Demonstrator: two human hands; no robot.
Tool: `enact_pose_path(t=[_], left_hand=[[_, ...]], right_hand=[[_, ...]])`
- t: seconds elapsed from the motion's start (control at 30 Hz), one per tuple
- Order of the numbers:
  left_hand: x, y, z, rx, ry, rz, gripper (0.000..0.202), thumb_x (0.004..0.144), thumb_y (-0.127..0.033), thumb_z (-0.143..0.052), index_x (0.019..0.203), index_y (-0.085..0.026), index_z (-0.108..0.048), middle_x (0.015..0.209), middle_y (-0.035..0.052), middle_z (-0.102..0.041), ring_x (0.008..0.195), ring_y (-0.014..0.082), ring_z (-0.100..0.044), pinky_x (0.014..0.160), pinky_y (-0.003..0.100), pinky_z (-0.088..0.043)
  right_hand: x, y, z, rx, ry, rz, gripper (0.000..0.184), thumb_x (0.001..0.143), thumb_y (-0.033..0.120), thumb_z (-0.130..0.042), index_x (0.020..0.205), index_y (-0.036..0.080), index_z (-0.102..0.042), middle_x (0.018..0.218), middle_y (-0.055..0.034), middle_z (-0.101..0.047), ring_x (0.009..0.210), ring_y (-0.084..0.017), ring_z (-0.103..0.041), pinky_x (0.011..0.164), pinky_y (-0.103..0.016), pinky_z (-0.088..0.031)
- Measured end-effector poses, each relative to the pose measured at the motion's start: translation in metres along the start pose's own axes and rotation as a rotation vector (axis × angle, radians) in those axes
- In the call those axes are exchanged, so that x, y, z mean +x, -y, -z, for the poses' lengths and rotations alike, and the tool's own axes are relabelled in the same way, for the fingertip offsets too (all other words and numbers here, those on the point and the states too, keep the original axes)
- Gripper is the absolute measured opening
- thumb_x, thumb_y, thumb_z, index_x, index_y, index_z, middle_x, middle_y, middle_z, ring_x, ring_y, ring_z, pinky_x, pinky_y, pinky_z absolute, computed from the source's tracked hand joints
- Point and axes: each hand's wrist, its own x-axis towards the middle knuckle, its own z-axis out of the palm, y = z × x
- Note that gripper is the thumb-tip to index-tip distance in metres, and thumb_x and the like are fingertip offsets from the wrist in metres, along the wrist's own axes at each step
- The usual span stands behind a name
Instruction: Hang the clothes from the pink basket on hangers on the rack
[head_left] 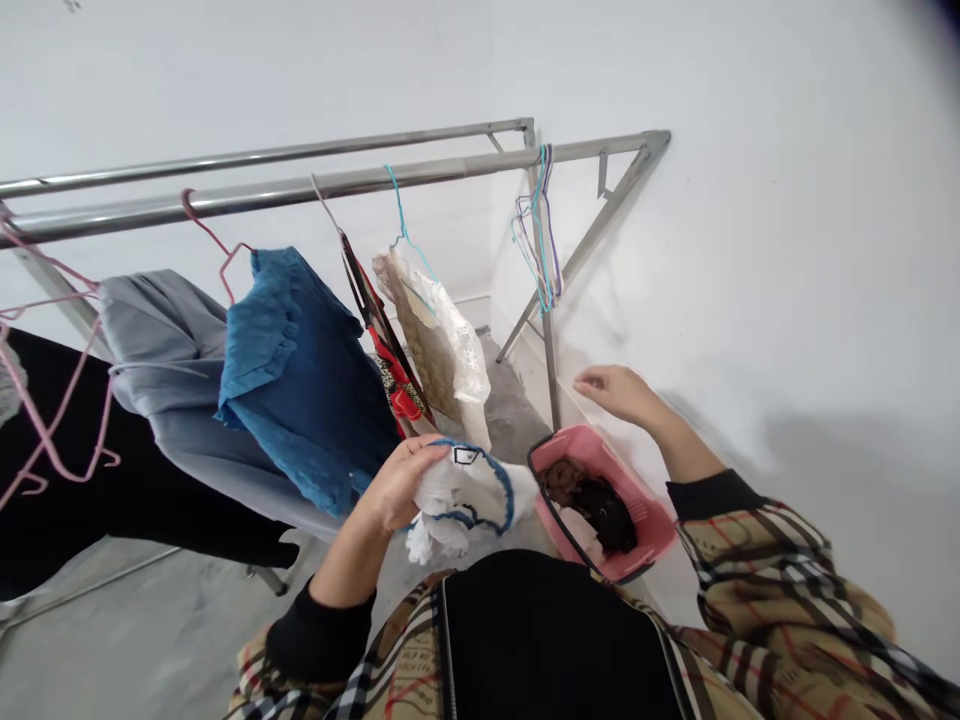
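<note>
My left hand is closed on the neck edge of a white garment with blue trim and a small label. The garment hangs bunched in front of my body, its lower part partly hidden. My right hand is in the air by the wall, loosely bent fingers pointing left, with nothing visible in it. Below it stands a pink basket with a dark rim, holding brown, black and pale pink clothes. Several spare hangers, blue and purple, hang together on the rail to the left of my right hand.
A metal rack with a front rail crosses the view. On it hang a white lace garment, a red patterned one, a blue top, grey cloth and black trousers. Pink hangers dangle at far left.
</note>
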Motion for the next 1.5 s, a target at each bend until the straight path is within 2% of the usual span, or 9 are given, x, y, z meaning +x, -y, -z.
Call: enact_pose_path(t=[0.1, 0.17, 0.4, 0.53, 0.63, 0.9, 1.07, 1.2, 1.5], left_hand=[[-0.004, 0.005, 0.001, -0.004, -0.022, 0.010, 0.029, 0.058, -0.036, -0.083, 0.067, -0.012, -0.069, 0.059, 0.0015, -0.066, 0.049, 0.0095, -0.056, 0.050, 0.019, -0.041], [-0.006, 0.006, 0.005, -0.013, -0.037, 0.000, 0.028, 0.059, -0.036, -0.083, 0.064, -0.013, -0.067, 0.056, -0.0001, -0.063, 0.047, 0.0080, -0.053, 0.047, 0.018, -0.038], [-0.017, 0.008, 0.018, -0.074, -0.094, -0.009, 0.030, 0.056, -0.036, -0.085, 0.068, -0.013, -0.069, 0.061, 0.0018, -0.068, 0.053, 0.0112, -0.059, 0.053, 0.019, -0.045], [-0.019, 0.010, 0.021, -0.081, -0.102, -0.006, 0.030, 0.058, -0.035, -0.085, 0.069, -0.013, -0.070, 0.062, 0.0025, -0.068, 0.054, 0.0113, -0.059, 0.055, 0.019, -0.045], [-0.019, 0.010, 0.022, -0.083, -0.113, 0.002, 0.030, 0.056, -0.034, -0.085, 0.070, -0.013, -0.070, 0.063, 0.0031, -0.069, 0.056, 0.0129, -0.061, 0.058, 0.021, -0.047], [-0.017, 0.008, 0.021, -0.072, -0.106, 0.003, 0.031, 0.057, -0.036, -0.085, 0.070, -0.012, -0.071, 0.064, 0.0052, -0.070, 0.057, 0.0139, -0.061, 0.058, 0.022, -0.045], [-0.013, 0.008, 0.020, -0.070, -0.092, -0.001, 0.031, 0.057, -0.036, -0.085, 0.070, -0.012, -0.070, 0.062, 0.0036, -0.067, 0.053, 0.0120, -0.057, 0.054, 0.022, -0.041], [-0.013, 0.007, 0.019, -0.089, -0.107, -0.001, 0.029, 0.057, -0.034, -0.085, 0.068, -0.012, -0.069, 0.060, 0.0021, -0.066, 0.052, 0.0108, -0.055, 0.053, 0.021, -0.040], [-0.020, 0.008, 0.026, -0.126, -0.151, -0.001, 0.030, 0.055, -0.034, -0.087, 0.065, -0.013, -0.068, 0.061, 0.0011, -0.066, 0.052, 0.0097, -0.056, 0.052, 0.019, -0.041]], right_hand=[[0.032, 0.031, 0.008, 0.162, -0.289, 0.069, 0.032, 0.086, 0.036, -0.054, 0.107, 0.019, -0.071, 0.101, -0.0067, -0.074, 0.088, -0.020, -0.067, 0.081, -0.031, -0.050], [0.052, 0.048, 0.010, 0.152, -0.396, 0.054, 0.035, 0.086, 0.034, -0.054, 0.113, 0.017, -0.068, 0.104, -0.0077, -0.073, 0.086, -0.020, -0.068, 0.081, -0.032, -0.051], [0.100, 0.073, -0.006, -0.142, -0.408, -0.143, 0.030, 0.091, 0.035, -0.050, 0.101, 0.015, -0.070, 0.096, -0.0127, -0.073, 0.094, -0.026, -0.066, 0.084, -0.034, -0.046], [0.117, 0.075, -0.016, -0.142, -0.449, -0.192, 0.031, 0.092, 0.032, -0.047, 0.095, 0.014, -0.072, 0.094, -0.0153, -0.073, 0.093, -0.027, -0.066, 0.083, -0.035, -0.045], [0.124, 0.076, -0.021, -0.125, -0.491, -0.194, 0.032, 0.094, 0.027, -0.041, 0.099, 0.015, -0.070, 0.094, -0.0139, -0.073, 0.092, -0.026, -0.065, 0.084, -0.035, -0.045], [0.117, 0.073, -0.030, -0.089, -0.694, -0.066, 0.044, 0.092, 0.027, -0.039, 0.134, 0.017, -0.051, 0.137, -0.0153, -0.051, 0.118, -0.026, -0.055, 0.088, -0.035, -0.050], [0.124, 0.066, -0.022, -0.101, -0.698, -0.130, 0.053, 0.090, 0.029, -0.042, 0.140, 0.013, -0.041, 0.147, -0.0186, -0.040, 0.125, -0.029, -0.050, 0.092, -0.039, -0.050], [0.130, 0.063, -0.013, -0.092, -0.679, -0.193, 0.054, 0.088, 0.028, -0.043, 0.139, 0.010, -0.041, 0.144, -0.0215, -0.042, 0.120, -0.033, -0.053, 0.092, -0.043, -0.048], [0.140, 0.040, 0.009, -0.113, -0.797, -0.139, 0.047, 0.088, 0.022, -0.044, 0.134, 0.013, -0.047, 0.136, -0.0190, -0.046, 0.125, -0.031, -0.042, 0.099, -0.044, -0.043]])
